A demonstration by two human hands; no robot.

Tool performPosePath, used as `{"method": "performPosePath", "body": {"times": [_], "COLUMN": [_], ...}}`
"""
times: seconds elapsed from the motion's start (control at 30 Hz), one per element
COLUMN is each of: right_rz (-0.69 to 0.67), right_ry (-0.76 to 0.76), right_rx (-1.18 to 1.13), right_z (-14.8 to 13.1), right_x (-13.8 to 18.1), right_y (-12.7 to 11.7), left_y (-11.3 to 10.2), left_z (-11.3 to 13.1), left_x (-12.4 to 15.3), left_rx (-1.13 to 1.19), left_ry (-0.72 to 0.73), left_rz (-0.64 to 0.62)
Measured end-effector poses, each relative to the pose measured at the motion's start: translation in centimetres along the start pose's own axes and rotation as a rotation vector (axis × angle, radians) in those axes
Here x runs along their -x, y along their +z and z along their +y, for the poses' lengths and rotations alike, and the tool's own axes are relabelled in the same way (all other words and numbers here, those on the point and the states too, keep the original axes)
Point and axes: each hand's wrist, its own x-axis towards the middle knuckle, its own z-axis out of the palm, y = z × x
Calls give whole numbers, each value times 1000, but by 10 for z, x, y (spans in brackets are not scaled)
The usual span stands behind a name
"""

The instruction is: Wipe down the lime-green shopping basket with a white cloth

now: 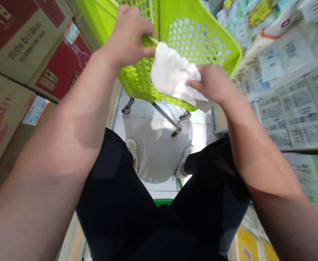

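A lime-green shopping cart point(199, 40) with perforated plastic sides stands in front of me. My left hand point(133, 34) is closed around a thin green bar of the cart, thumb and fingers wrapped over it. A white cloth point(170, 69) drapes beside the end of that bar, in front of the basket. Its right side is pinched between the thumb and fingers of my right hand point(212, 81). The cloth's lower edge hangs loose and looks slightly blurred.
Cardboard boxes point(20, 32) are stacked along the left. On the right, shelves hold several plastic-wrapped packs point(297, 112) with handwritten numbers. The cart's grey legs and casters point(176, 130) rest on the tiled floor point(156, 152), close to my shoes point(184, 163).
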Motion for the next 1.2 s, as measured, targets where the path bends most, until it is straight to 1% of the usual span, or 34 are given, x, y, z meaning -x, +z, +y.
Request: {"method": "performPosePath", "body": {"times": [0.07,0.1,0.17,0.23,0.3,0.37,0.47,0.57,0.63,0.7,0.8,0.9,0.97,1.07,1.2], "right_rz": [-35,-43,-37,-15,7,18,47,35,13,22,20,-39,-58,-38,-7], "right_ry": [41,66,95,86,56,20,-14,3,6,-13,-44,-18,7,44,72], "right_rx": [-6,-9,-11,7,54,95,69,17,1,-3,23,11,-11,1,47], "right_z": [4,5,5,4,-2,-11,-30,-43,-43,-37,-19,-1,9,14,3], "right_x": [8,10,10,3,-7,-16,-24,-24,-21,-17,-6,8,15,18,4], "right_y": [0,0,0,-1,-2,-5,-9,-11,-12,-11,-9,-7,-6,-5,-8], "left_y": [0,-1,-1,-1,-1,0,-1,-4,-8,-10,-11,-8,-5,-2,2], "left_z": [-13,-16,-13,1,21,43,73,89,89,81,62,42,35,40,70], "left_x": [-1,-1,0,1,3,4,5,7,9,9,7,4,3,2,0], "left_rx": [19,26,35,29,3,-21,-10,-15,-22,-16,0,11,30,45,6], "left_ry": [-12,-12,-10,-11,-14,-15,-33,-4,9,21,6,-15,-11,4,1], "left_rz": [-2,1,15,15,-4,-19,-21,-30,-47,-57,-45,-26,-14,5,-8]}}
